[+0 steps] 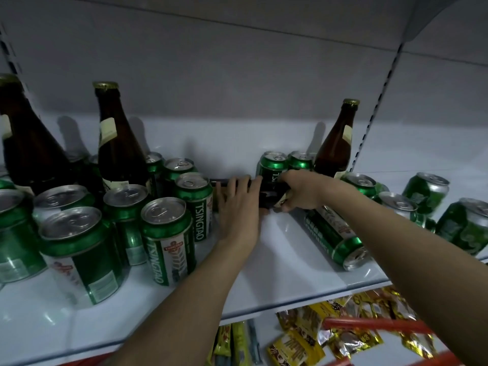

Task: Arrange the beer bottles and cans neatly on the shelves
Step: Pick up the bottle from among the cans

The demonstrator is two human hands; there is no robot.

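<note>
Both hands are reaching to the far middle of the white shelf (pixel 277 273), onto a dark brown bottle (pixel 266 196) lying on its side there, mostly hidden behind them. Left hand (pixel 239 207): fingers fairly straight, laid over the bottle's left part, pressing or steadying rather than clearly wrapped. Right hand (pixel 298 192): fingers curled round the bottle's right end, near a pale label; it grips. Judged step: standing this fallen bottle up, or sliding it back toward the others. Done so far, as it looks: on the left, a cluster of upright green cans (pixel 169 233) stands close together, though in loose rows with labels facing different ways; two tall brown bottles (pixel 118 143) stand upright behind them, far left. Far right of centre, two upright cans (pixel 274 165) and one upright bottle (pixel 336 149) stand against the back wall. Left to do: one green can on its side (pixel 335 239) lies just right of the right forearm, near the shelf's front edge; further right, several cans (pixel 425 191) sit tilted or tumbled. Below the shelf, yellow snack packets (pixel 303 336), not part of this job. Estimate: left side roughly sorted, middle and right still untidy; perhaps half done.
</note>
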